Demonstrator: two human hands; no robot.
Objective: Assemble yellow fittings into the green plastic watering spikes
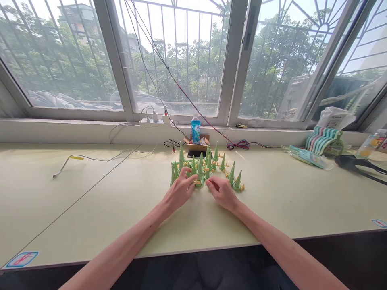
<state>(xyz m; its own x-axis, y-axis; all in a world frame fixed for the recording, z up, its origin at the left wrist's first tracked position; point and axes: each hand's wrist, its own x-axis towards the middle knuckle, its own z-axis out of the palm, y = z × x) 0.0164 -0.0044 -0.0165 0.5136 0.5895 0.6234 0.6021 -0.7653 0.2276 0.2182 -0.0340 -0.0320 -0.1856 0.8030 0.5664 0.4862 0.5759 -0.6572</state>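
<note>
Several green cone-shaped plant watering spikes [181, 157] with small yellow valves stand grouped on the table in front of me. My left hand [180, 188] is at the near side of the group, its curved fingers and thumb at the base of one upright green watering spike [200, 166], which it appears to grip. Just right of that spike, my right hand [222, 192] is closed in a pinch. Whatever lies between its fingertips is too small to make out. Two more spikes [237, 182] stand beyond the right hand, with yellow valves at their bases.
Behind the spikes are a dark phone [196, 154], an opened cardboard box [205, 149] and a blue-liquid bottle [195, 129]. A white cable [99, 160] crosses the left table. Coiled wires [238, 144], hangers [323, 141] and a black strap-like item [359, 165] lie rightward.
</note>
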